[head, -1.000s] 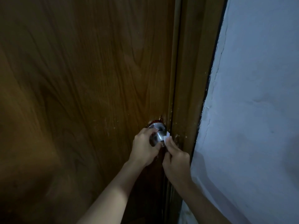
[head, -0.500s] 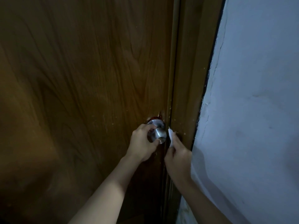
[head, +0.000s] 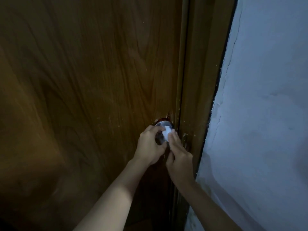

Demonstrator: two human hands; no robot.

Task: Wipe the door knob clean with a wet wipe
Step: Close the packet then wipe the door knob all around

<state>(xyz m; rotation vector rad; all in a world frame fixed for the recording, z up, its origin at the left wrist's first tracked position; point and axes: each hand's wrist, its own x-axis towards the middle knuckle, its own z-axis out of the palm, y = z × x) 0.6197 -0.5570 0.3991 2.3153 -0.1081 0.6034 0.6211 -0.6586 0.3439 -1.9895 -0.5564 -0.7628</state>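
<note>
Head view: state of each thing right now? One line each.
door: closed against the frame.
door frame: chipped paint near the latch.
door knob: metal, gripped from the left, mostly covered.
wet wipe: bunched, pressed on the knob's face.
left hand: grip closed around the knob.
right hand: fingers flat, pressing the wipe.
wall: cracked along the frame.

The scene is dim, with muddy, soft detail throughout. The brown door (head: 86, 90) is brightest at centre frame and falls into deep shadow at the left edge and lower left corner. The wall (head: 266, 105) on the right reads cool blue-grey. A small highlight glints on the metal knob (head: 162, 124). Wide-angle distortion bends the door frame (head: 201, 77), and the fingers look slightly blurred
</note>
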